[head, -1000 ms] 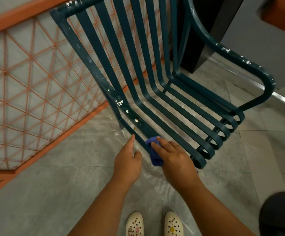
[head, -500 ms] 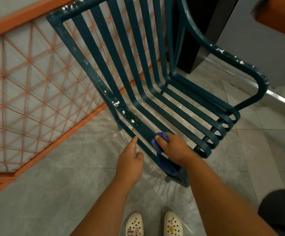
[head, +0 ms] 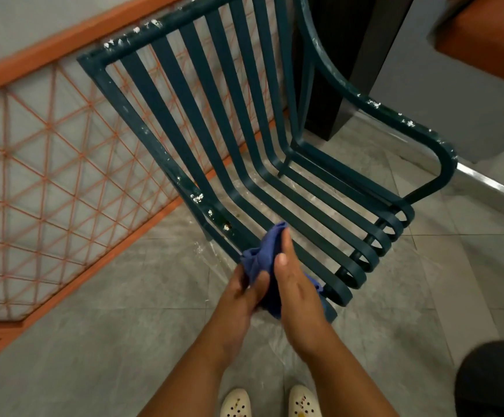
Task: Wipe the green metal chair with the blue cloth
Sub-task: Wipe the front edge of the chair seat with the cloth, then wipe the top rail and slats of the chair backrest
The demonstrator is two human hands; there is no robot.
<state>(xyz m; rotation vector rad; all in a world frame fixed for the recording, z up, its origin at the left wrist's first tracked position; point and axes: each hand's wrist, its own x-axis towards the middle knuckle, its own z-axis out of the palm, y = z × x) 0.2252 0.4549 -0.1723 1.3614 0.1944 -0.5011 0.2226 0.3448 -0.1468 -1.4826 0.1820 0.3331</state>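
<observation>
Both hands together at front left corner of green metal chair [head: 238, 164], bunched blue cloth [head: 264, 260] between them, resting against seat's outer slat. Left hand [head: 241, 296]: fingers curled round cloth's lower folds, thumb on top, firm grip. Right hand [head: 295, 293]: fingers laid long over cloth, thumb pinching it from left side. White flecks dot frame (top rail, armrest, left edge). Chair stands on grey tiled floor [head: 124, 311] beside orange lattice railing [head: 49, 152]. White perforated clogs [head: 270, 401] below.
</observation>
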